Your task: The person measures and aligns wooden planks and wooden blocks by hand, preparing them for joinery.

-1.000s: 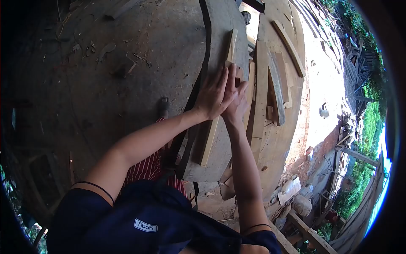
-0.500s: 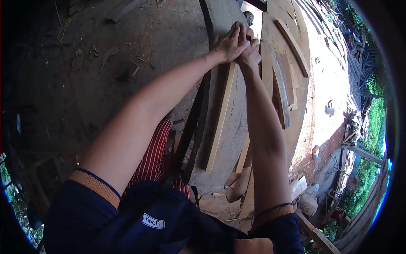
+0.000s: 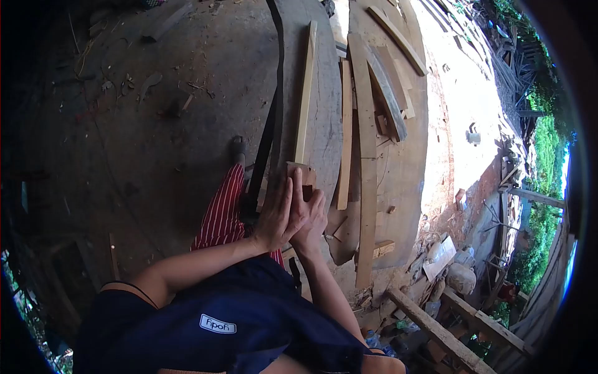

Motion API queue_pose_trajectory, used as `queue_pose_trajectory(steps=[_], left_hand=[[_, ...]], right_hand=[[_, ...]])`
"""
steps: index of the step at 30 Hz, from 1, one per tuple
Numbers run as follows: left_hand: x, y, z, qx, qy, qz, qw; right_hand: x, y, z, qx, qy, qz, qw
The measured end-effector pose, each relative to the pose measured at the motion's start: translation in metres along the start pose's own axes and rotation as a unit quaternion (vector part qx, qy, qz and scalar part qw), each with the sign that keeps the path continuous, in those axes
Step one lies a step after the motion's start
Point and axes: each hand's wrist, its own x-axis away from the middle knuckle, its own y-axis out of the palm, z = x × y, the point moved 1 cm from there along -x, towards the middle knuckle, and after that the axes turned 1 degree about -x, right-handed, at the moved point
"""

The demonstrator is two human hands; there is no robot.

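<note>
A long, narrow, light wood strip (image 3: 305,93) lies lengthwise on the thick grey plank (image 3: 325,93). At its near end sits a small brown wooden block tool (image 3: 301,169). My left hand (image 3: 281,215) is against the tool from the left, its fingers stretched forward and pressed together over it. Wrapped round the tool's right and rear side is my right hand (image 3: 309,221). The two hands touch each other, and the tool's underside is hidden.
Right of the plank, long boards (image 3: 363,124) and shorter offcuts (image 3: 389,93) lie on a wide wooden sheet (image 3: 405,187). Wooden beams (image 3: 436,330) stand at the lower right. Wood scraps litter the dark floor (image 3: 156,137) at the left.
Both hands have come back from the plank's far end toward my body with the block tool, and my elbows are bent. The strip's far part now shows. The camera view has shifted.
</note>
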Motion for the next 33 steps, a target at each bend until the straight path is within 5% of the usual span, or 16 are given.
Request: queue_pose_trajectory(steps=[5, 15, 19, 21, 25, 26, 29, 33], left_hand=[[-0.041, -0.005, -0.014, -0.003, -0.013, 0.021, 1.0], [-0.339, -0.085, -0.122, -0.028, 0.042, 0.13, 0.99], [-0.453, -0.093, -0.178, 0.028, 0.091, 0.083, 0.992], [-0.484, -0.086, -0.2, 0.028, 0.16, 0.117, 0.98], [-0.454, -0.091, -0.175, 0.056, 0.132, 0.151, 0.978], [-0.424, -0.096, -0.161, 0.04, 0.077, 0.1, 0.991], [-0.34, -0.083, -0.125, -0.008, 0.003, 0.053, 0.999], [-0.207, -0.039, -0.082, 0.042, 0.032, 0.066, 0.996]], right_hand=[[-0.046, 0.002, 0.004, -0.009, 0.024, -0.069, 0.997], [-0.354, 0.047, 0.022, 0.012, 0.004, 0.066, 0.998], [-0.439, 0.032, 0.016, 0.012, 0.081, -0.069, 0.994], [-0.446, 0.031, 0.016, 0.036, 0.044, -0.025, 0.998], [-0.441, 0.047, 0.027, 0.099, 0.029, -0.002, 0.995], [-0.423, 0.049, 0.028, 0.067, 0.027, 0.007, 0.997], [-0.348, 0.044, 0.023, 0.029, 0.067, -0.015, 0.997], [-0.208, 0.033, 0.019, 0.008, 0.024, 0.03, 0.999]])
